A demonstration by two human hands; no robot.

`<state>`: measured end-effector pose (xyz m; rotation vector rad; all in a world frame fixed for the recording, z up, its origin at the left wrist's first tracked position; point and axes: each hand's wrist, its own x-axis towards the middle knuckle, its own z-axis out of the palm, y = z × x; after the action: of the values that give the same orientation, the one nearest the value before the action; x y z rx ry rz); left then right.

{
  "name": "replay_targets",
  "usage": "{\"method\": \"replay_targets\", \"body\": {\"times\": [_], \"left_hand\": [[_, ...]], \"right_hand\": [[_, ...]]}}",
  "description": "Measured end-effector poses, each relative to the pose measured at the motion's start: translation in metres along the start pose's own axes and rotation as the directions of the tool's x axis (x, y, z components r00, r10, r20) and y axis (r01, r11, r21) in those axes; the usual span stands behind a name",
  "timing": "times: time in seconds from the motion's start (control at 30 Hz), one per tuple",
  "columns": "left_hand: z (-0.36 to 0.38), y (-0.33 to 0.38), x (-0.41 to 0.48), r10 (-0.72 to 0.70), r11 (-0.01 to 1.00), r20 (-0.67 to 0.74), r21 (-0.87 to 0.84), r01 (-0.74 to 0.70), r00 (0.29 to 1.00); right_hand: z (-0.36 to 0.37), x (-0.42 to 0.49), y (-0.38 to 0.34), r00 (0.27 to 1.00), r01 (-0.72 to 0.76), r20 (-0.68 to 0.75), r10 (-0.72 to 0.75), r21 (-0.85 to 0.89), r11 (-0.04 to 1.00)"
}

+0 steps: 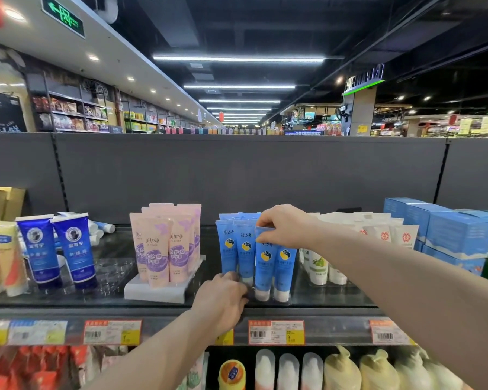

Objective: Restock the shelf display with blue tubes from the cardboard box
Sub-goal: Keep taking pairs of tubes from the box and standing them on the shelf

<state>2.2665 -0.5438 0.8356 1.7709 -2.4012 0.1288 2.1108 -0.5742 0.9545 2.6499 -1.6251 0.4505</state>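
Several light blue tubes (247, 254) with white caps stand upright in a clear display tray (290, 301) on the dark top shelf (164, 309). My right hand (286, 228) pinches the crimped top of one front blue tube (264, 266), which stands cap down beside another front tube (284, 266). My left hand (223, 298) rests at the tray's front left corner, fingers curled against the tray and the base of the tubes. The cardboard box is out of sight.
Pink tubes (166, 246) on a white stand sit left of the blue ones, with dark blue tubes (58, 249) further left. White tubes (350, 240) and blue cartons (445, 232) stand to the right. Price tags (276, 332) line the shelf edge; bottles fill the shelf below.
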Motion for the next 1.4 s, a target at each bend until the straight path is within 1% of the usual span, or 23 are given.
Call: {"method": "replay_targets", "body": {"times": [0.07,0.2,0.57,0.73,0.8,0.87,0.93,1.0,1.07,1.13,1.23,1.3,1.4], "left_hand": [[0.002,-0.001,0.0,0.007,1.0,-0.014,-0.008,-0.007,1.0],[0.005,-0.002,0.001,0.018,0.999,-0.049,-0.034,-0.02,0.999],[0.001,0.0,0.002,0.016,1.0,-0.02,-0.003,-0.016,1.0],[-0.004,0.0,-0.001,0.028,0.999,-0.021,-0.023,-0.029,0.999],[-0.011,-0.003,-0.004,0.035,0.999,-0.024,-0.006,-0.035,0.999],[-0.02,-0.008,-0.008,0.064,0.998,-0.063,0.029,-0.063,0.996],[-0.029,-0.014,-0.013,0.113,0.993,-0.142,0.062,-0.105,0.983],[-0.037,-0.018,-0.017,0.132,0.99,-0.189,0.064,-0.122,0.973],[-0.043,-0.02,-0.02,0.142,0.989,-0.185,0.065,-0.132,0.972],[-0.046,-0.02,-0.024,0.177,0.982,-0.174,0.099,-0.162,0.969],[-0.049,-0.016,-0.037,0.233,0.97,-0.159,0.111,-0.217,0.959],[-0.047,-0.01,-0.049,0.261,0.964,-0.152,0.1,-0.248,0.953],[-0.043,0.003,-0.069,0.302,0.952,-0.13,0.085,-0.292,0.945]], "right_hand": [[-0.004,-0.001,0.0,1.0,0.014,-0.009,-0.014,0.006,1.0],[-0.01,0.0,0.003,1.0,-0.008,0.003,0.008,-0.005,1.0],[-0.004,0.001,0.004,1.0,-0.021,-0.013,0.021,0.005,1.0],[-0.006,-0.006,-0.001,0.998,-0.062,-0.022,0.062,-0.024,0.998],[-0.01,-0.011,-0.004,0.996,-0.086,-0.042,0.083,-0.068,0.994],[-0.014,-0.02,-0.007,0.99,-0.124,-0.079,0.114,-0.129,0.984],[-0.018,-0.031,-0.011,0.983,-0.164,-0.118,0.143,-0.189,0.968],[-0.018,-0.045,-0.016,0.977,-0.195,-0.142,0.16,-0.279,0.94],[-0.015,-0.061,-0.02,0.972,-0.229,-0.131,0.194,-0.357,0.905],[-0.009,-0.078,-0.023,0.959,-0.281,-0.087,0.269,-0.402,0.871],[0.001,-0.108,-0.027,0.917,-0.363,-0.025,0.397,-0.461,0.81],[0.005,-0.131,-0.031,0.887,-0.407,0.008,0.462,-0.462,0.788],[0.004,-0.165,-0.039,0.855,-0.446,0.029,0.517,-0.466,0.764]]}}
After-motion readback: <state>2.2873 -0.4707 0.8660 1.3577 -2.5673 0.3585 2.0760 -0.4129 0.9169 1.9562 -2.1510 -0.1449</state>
